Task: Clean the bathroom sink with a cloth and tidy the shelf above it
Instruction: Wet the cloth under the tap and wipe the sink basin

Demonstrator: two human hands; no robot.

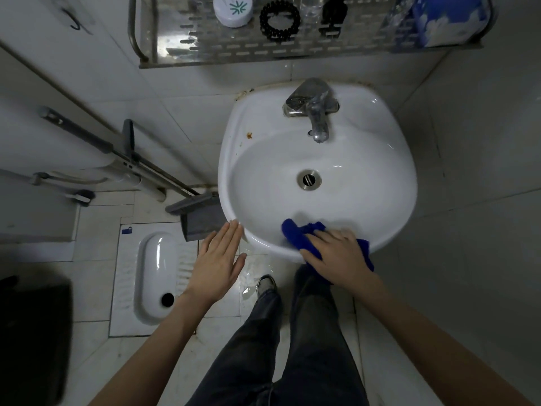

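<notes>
The right hand (336,253) presses its grip flat on a soft, probably damp blue cloth (298,235) bunched over the sink's (234,159) near rim, best gathered by its middle, while the left hand (218,259) hovers open and empty beside the near-left rim.

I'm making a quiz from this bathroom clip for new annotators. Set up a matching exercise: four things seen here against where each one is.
Things:
1. blue cloth
2. left hand
3. black hair tie
4. brown stain

Places:
A. on the metal shelf
B. on the sink rim, left of the faucet
C. under the right hand, on the sink's near rim
D. flat and open at the sink's near-left edge

Pairs: 1-C, 2-D, 3-A, 4-B
</notes>
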